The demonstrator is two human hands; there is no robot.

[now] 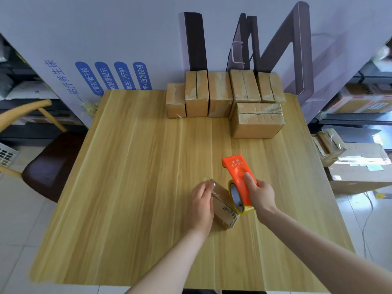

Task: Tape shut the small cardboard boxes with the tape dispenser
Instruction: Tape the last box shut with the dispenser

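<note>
On our table point(137, 166), the row of boxes point(218, 96) stands at its far edge, out of the way. Near its front, the tape dispenser point(237, 177), gripped by our right hand point(261, 196), sits roll-first against the small box point(224, 211), which our left hand point(201, 204) holds steady for taping.

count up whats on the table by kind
Cardboard boxes: 7 (5 standing in the back row, 1 lying box in front of them, 1 held box)
Tape dispenser: 1
Total: 8
</note>
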